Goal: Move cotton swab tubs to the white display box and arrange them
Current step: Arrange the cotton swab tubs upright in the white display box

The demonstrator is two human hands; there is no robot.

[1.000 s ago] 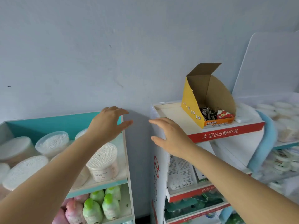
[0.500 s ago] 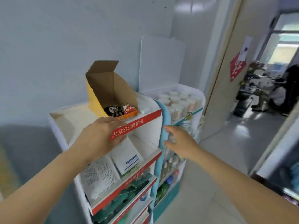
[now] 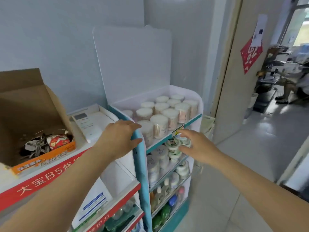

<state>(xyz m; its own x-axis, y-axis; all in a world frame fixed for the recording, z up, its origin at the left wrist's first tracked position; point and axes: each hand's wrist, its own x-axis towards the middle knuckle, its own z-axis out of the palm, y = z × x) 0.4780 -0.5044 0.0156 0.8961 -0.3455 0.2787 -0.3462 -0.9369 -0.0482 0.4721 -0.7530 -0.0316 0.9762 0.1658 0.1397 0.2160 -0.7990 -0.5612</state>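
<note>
just beyond the left hand [image 3: 119,138], round clear-walled cotton swab tubs [image 3: 159,125] now fill the white display box [image 3: 199,104], seen closer than before. both hands are open and empty; the right hand [image 3: 196,145] has come up beside squat green-lidded jars [image 3: 173,148].

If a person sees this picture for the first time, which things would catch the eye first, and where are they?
First, the two bare hands in the middle: the left hand rests on the teal edge of the white display stand, the right hand reaches toward the small jars on its second shelf. Next, the cotton swab tubs crowd the top shelf, and an open cardboard box sits at left.
</note>
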